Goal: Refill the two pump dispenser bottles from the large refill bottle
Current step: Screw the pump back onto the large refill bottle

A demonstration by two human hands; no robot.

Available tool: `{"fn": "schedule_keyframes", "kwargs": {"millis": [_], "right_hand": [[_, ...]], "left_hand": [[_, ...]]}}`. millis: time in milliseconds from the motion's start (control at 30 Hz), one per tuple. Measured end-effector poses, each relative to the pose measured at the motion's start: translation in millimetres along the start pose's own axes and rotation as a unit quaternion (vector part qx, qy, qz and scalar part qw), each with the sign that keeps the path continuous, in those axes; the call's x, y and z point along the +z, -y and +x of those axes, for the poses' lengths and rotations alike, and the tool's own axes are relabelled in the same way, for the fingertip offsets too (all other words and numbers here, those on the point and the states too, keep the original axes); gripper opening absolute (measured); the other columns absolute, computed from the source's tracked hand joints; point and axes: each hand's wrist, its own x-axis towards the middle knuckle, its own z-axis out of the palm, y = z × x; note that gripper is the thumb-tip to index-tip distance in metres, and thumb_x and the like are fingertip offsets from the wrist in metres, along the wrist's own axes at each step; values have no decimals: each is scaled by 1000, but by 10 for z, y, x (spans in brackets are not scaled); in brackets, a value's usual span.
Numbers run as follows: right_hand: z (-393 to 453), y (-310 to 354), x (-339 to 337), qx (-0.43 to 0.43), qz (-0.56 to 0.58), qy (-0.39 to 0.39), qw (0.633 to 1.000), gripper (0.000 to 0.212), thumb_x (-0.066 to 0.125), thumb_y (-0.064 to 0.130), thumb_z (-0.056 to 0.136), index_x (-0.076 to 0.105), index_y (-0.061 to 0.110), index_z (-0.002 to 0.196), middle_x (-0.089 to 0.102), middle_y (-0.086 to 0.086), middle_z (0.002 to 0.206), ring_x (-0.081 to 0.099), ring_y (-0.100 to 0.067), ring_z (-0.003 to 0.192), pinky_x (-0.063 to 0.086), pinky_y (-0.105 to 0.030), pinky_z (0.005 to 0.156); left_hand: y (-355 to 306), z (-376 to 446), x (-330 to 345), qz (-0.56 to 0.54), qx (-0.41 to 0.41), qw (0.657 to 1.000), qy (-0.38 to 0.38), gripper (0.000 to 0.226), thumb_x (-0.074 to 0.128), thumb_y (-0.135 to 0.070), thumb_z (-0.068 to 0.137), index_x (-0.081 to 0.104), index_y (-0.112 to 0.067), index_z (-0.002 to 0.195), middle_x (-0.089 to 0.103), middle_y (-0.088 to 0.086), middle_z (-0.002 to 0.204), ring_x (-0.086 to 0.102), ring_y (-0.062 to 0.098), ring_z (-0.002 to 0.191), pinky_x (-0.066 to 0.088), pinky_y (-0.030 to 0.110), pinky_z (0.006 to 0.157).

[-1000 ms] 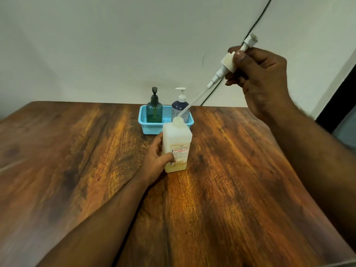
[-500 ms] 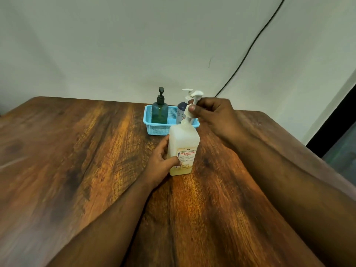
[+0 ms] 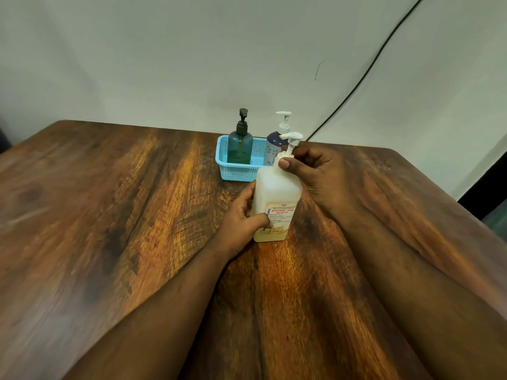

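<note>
Two hands on the refill bottle [image 3: 275, 204]: left hand [image 3: 241, 218] grips its body, right hand [image 3: 315, 168] pinches the pump [image 3: 290, 145], now reseated after being lifted out; refilling judged finished.

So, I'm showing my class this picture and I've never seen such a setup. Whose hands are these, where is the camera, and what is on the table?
No machine here: a person wears one wide-angle camera on the head, looking forward and down at their own bare hands. On the wooden table stands a large refill bottle. The left hand grips its side; the right hand pinches its white pump at the neck. Behind, a blue basket holds two pump dispensers: a green bottle and a dark blue bottle.
</note>
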Motion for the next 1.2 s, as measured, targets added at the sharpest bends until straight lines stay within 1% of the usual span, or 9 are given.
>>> {"fn": "schedule_keyframes", "kwargs": {"millis": [200, 367, 500, 667, 767, 833, 967, 1100, 1200], "right_hand": [[125, 40, -201, 46, 125, 122, 983, 34, 66, 18, 74, 68, 9, 107, 71, -6, 112, 64, -23, 114, 51, -36, 99], [180, -12, -172, 60, 156, 145, 975, 45, 71, 24, 69, 66, 7, 110, 71, -7, 113, 64, -23, 114, 52, -32, 96], [171, -61, -151, 44, 74, 129, 988, 30, 67, 28, 77, 71, 18, 105, 71, -4, 116, 64, -18, 113, 51, -37, 98], [57, -64, -10, 12, 67, 35, 997, 21, 72, 17, 77, 67, 9, 97, 72, -1, 97, 70, -10, 87, 58, -28, 73], [-3, -130, 63, 22, 80, -13, 996, 30, 80, 19, 67, 62, 19, 92, 70, 2, 96, 71, -14, 89, 59, -34, 71], [-48, -158, 106, 28, 40, -28, 998, 39, 82, 16, 70, 62, 21, 103, 69, 2, 107, 69, -15, 97, 60, -35, 74], [-124, -143, 134, 0, -18, -57, 998, 39, 79, 20, 75, 61, 26, 109, 66, 10, 112, 63, -8, 102, 54, -14, 72], [-128, -131, 84, 24, -1, -32, 999, 34, 72, 16, 83, 64, 18, 116, 68, 4, 114, 66, -12, 101, 58, -25, 74], [-124, -106, 9, 44, 35, 34, 998, 29, 63, 12, 89, 63, 21, 117, 68, 8, 110, 69, -6, 94, 56, -22, 70]], "left_hand": [[-13, 17, -4, -8, 8, 1000, 15, 84, 64, -7, 65, 43, -23, 145, 64, -1, 123, 62, 12, 116, 57, 27, 85], [4, 43, -23, -9, -5, 1000, 12, 87, 65, -8, 64, 41, -23, 147, 63, 2, 127, 61, 15, 118, 55, 39, 93], [17, 49, -29, -10, -11, 1000, 12, 88, 64, -7, 64, 39, -23, 148, 61, 7, 130, 60, 18, 120, 54, 43, 96], [12, 49, -6, -10, -6, 1000, 2, 90, 66, -8, 64, 39, -26, 148, 60, 5, 129, 60, 19, 119, 55, 44, 95], [1, 36, 0, -3, -3, 1000, 5, 91, 67, -9, 64, 38, -26, 148, 60, 4, 129, 60, 17, 119, 55, 41, 95], [-1, 32, -9, -1, -2, 1000, 9, 91, 68, -10, 64, 37, -25, 149, 60, 5, 129, 60, 18, 119, 55, 40, 94], [-18, 24, -3, -4, -4, 1000, 7, 93, 66, -8, 63, 35, -22, 150, 58, 4, 132, 59, 17, 119, 57, 34, 90], [-22, 20, -2, -11, 0, 1000, 10, 90, 65, -5, 63, 39, -23, 147, 60, 3, 129, 60, 15, 118, 56, 38, 91], [-15, 23, -15, -16, -6, 1000, 13, 91, 65, -5, 62, 39, -23, 147, 60, 5, 129, 59, 16, 119, 56, 37, 92]]}}
